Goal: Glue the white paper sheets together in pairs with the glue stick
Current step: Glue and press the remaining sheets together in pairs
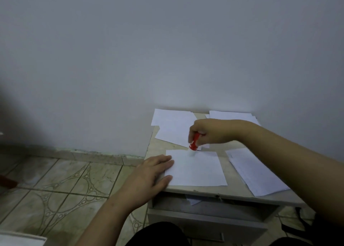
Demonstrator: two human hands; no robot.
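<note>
The glue stick (194, 143) is red, tilted, with its pale tip down on the far edge of the sheet (197, 168) that lies flat at the front middle of the table (210, 190). The tip is blurred, so how firmly it presses cannot be told.

The right hand (208, 133) is closed round the upper part of the glue stick, fingers curled over it and knuckles up, its forearm reaching in from the right above the table.

The left hand (154, 173) lies flat and open, palm down, at the left edge of the sheet. Its fingers are stretched out and close together; the fingertips rest on the sheet's left border, and the thumb lies along the near corner, touching it. The heel of the hand hangs past the table's left edge.

Other white sheets surround this one. A loose stack (174, 126) lies at the far left, partly behind the right hand. More paper (230, 115) sits at the far right against the wall (167, 50). A third pile (255, 173) lies slanted at the right, partly under the right forearm and apart from the middle sheet.

Below the tabletop, a paper scrap (193, 201) shows in an open shelf. Patterned floor tiles (61, 186) spread out to the left.
</note>
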